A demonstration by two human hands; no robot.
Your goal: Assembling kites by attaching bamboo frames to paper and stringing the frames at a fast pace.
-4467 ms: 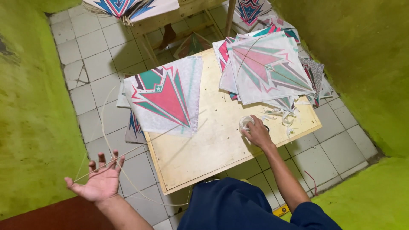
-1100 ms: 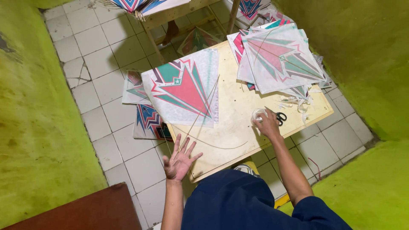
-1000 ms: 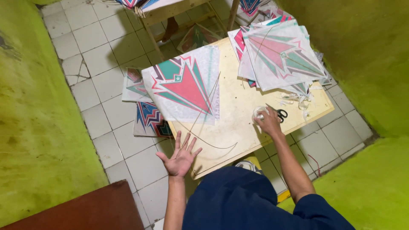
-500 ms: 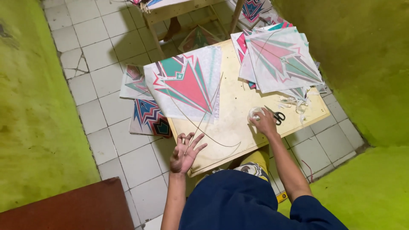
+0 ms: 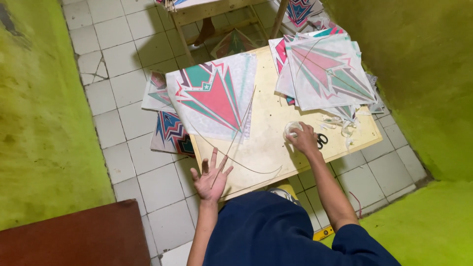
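My left hand (image 5: 211,178) hovers over the near left corner of the pale wooden table (image 5: 268,148), fingers spread, with a thin stick (image 5: 236,132) passing between them. The stick runs up across a white kite sheet (image 5: 214,101) printed with a red and green pattern. A thin thread (image 5: 246,166) curves over the tabletop from that sheet. My right hand (image 5: 304,139) rests on a small white spool of thread (image 5: 291,129) near the table's middle right.
A stack of printed kite sheets (image 5: 327,74) lies at the table's far right, with black scissors (image 5: 322,141) and paper scraps beside it. More kite sheets (image 5: 166,129) lie on the tiled floor at left. Green walls on both sides; a wooden stool (image 5: 212,15) beyond.
My left hand has come in from far out at the left to the table's near corner. The right hand has stayed on the spool.
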